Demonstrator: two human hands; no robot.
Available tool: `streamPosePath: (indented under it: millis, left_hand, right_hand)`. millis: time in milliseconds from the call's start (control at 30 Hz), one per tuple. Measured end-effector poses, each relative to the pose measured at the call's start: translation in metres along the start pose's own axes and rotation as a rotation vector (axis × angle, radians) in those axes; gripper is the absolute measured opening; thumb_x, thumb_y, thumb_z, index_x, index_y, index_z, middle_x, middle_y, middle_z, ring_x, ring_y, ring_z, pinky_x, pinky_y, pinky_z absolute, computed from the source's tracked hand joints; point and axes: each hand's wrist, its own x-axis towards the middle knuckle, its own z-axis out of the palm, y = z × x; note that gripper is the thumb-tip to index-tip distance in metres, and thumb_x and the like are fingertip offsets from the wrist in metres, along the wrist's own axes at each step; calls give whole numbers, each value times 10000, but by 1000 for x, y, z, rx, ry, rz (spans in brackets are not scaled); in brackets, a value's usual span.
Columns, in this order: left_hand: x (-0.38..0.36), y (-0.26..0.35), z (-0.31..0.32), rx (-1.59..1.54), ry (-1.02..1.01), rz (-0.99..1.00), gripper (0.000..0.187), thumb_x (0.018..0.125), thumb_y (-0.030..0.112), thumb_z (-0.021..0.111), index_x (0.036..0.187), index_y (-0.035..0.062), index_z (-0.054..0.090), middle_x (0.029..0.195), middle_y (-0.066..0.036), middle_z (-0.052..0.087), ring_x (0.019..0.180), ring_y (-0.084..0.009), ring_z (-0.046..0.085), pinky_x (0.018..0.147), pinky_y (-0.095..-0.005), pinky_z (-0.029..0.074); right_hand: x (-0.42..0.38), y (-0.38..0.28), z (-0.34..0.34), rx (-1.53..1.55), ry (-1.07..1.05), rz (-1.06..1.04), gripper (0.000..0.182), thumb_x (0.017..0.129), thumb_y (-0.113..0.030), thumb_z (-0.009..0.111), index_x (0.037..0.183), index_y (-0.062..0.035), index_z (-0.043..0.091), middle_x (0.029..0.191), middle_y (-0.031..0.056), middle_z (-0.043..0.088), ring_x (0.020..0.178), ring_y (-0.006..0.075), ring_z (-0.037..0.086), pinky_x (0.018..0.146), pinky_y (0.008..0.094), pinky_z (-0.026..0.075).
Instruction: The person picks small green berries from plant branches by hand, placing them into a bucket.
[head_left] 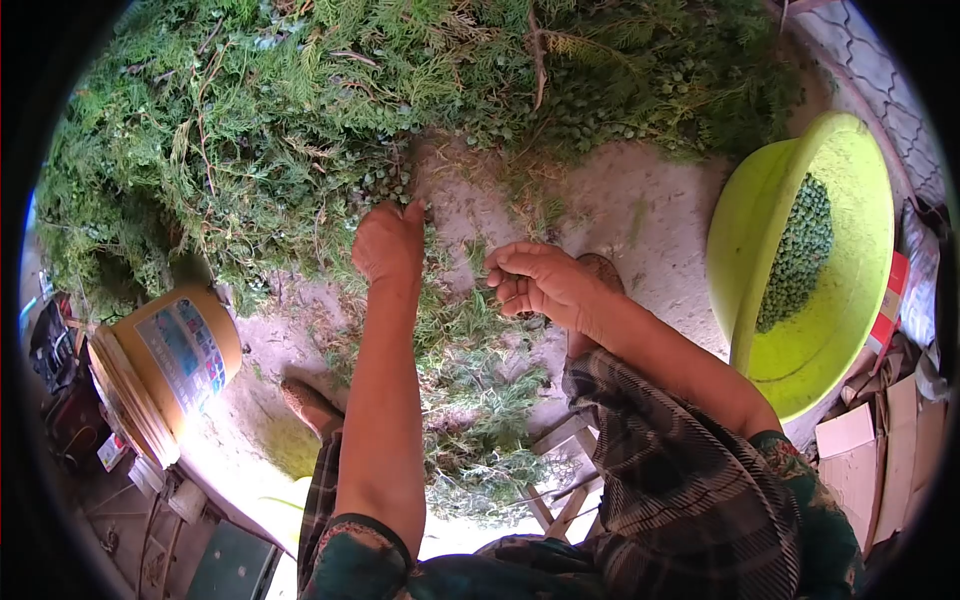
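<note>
Across the floor [660, 210], taking up the far side, lies a great heap of branches [250, 120], flat and feathery, mostly deep green with yellower tips and brown twigs poking through. Small, pale blue-green cones [385, 185] cluster thickly among the sprays, especially along the near edge. That's where the person's left hand [388, 245] is, fingers folded into a fist, thumb towards the leaves; whether it grips a sprig I can't tell. To its right, above bare floor and loose bits, the right hand [535, 280] has its fingers loosely bent and thumb lying near the forefinger. Something dark shows at its fingertips, too small for me to make out.

More greenery, thin and scattered, lies between the feet. Over on the right a lime-green tub [865, 200] leans steeply, a bed of round green cones [800, 250] gathered inside it, with cardboard [850, 450] just below. At left sits a tilted yellow bucket [225, 330] with a printed label [185, 345].
</note>
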Motion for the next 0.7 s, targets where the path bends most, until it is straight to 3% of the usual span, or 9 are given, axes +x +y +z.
streamPosePath:
  millis: [167, 267, 400, 500, 533, 567, 600, 667, 700]
  left_hand:
    - [0, -28, -15, -260, -39, 126, 217, 748, 250, 639, 799, 40, 659, 794, -142, 665, 734, -287, 639, 671, -387, 475]
    - [-19, -44, -47, -595, -123, -21, 225, 764, 160, 569, 920, 3, 612, 797, -145, 645, 732, -217, 621, 654, -334, 480]
    - [-39, -72, -71, -983, -14, -45, 503, 767, 108, 601, 1219, -32, 431, 763, -74, 599, 676, -153, 548, 633, -283, 463]
    - [-55, -88, -95, -1077, 5, -23, 601, 799, 156, 635, 1302, -29, 362, 752, -52, 583, 667, -125, 529, 630, -266, 464]
    - [-60, -91, -102, -1073, 2, -57, 609, 816, 194, 648, 1309, -24, 365, 751, -47, 582, 669, -112, 527, 634, -260, 467]
    - [-62, -94, -105, -1069, 50, -84, 473, 860, 249, 616, 1218, -19, 459, 739, -12, 552, 645, -90, 504, 594, -233, 463]
    - [-64, -98, -108, -1074, 61, -83, 473, 860, 249, 616, 1218, -19, 459, 739, -12, 552, 645, -90, 504, 594, -233, 463]
    - [-67, -109, -121, -1186, 71, -78, 335, 865, 268, 615, 1084, 31, 526, 699, 5, 525, 627, -74, 491, 558, -226, 466]
    - [-73, -111, -132, -1210, 42, -9, 273, 863, 312, 617, 964, 68, 544, 688, -3, 519, 612, -95, 496, 575, -266, 480]
  right_hand:
    - [-1, -4, -2, 33, -34, -34, 217, 929, -180, 485, 1045, -8, 549, 908, 63, 589, 695, 122, 600, 659, 328, 542]
    - [-16, -20, 12, -48, -30, -91, 217, 926, -162, 479, 1050, 5, 540, 899, 75, 591, 704, 131, 599, 651, 315, 543]
    - [-117, -85, 55, -98, -20, -353, 246, 908, -151, 496, 1080, 25, 503, 884, 110, 594, 673, 140, 598, 608, 313, 546]
    - [-195, -110, 35, -198, 196, -956, 249, 918, -155, 476, 1079, 23, 542, 854, 125, 608, 615, 143, 591, 536, 288, 525]
    - [-214, -116, 15, -509, 633, -1044, 259, 916, -140, 471, 1101, 20, 555, 937, 122, 621, 762, 175, 615, 703, 294, 511]
    - [-222, -119, -3, -1003, 1108, -1067, 288, 897, -125, 492, 1146, 6, 554, 1066, 114, 608, 974, 202, 582, 884, 299, 432]
    - [-234, -115, -17, -1004, 1100, -1078, 288, 897, -125, 492, 1146, 6, 554, 1066, 114, 608, 974, 202, 582, 884, 299, 432]
    - [-251, -104, -29, -1771, 1483, -948, 333, 869, -108, 530, 1187, -10, 538, 1153, 96, 578, 1098, 204, 519, 980, 311, 360]
    - [-248, -101, -19, -1762, 1461, -989, 333, 869, -108, 530, 1187, -10, 538, 1153, 96, 578, 1098, 204, 519, 980, 311, 360]
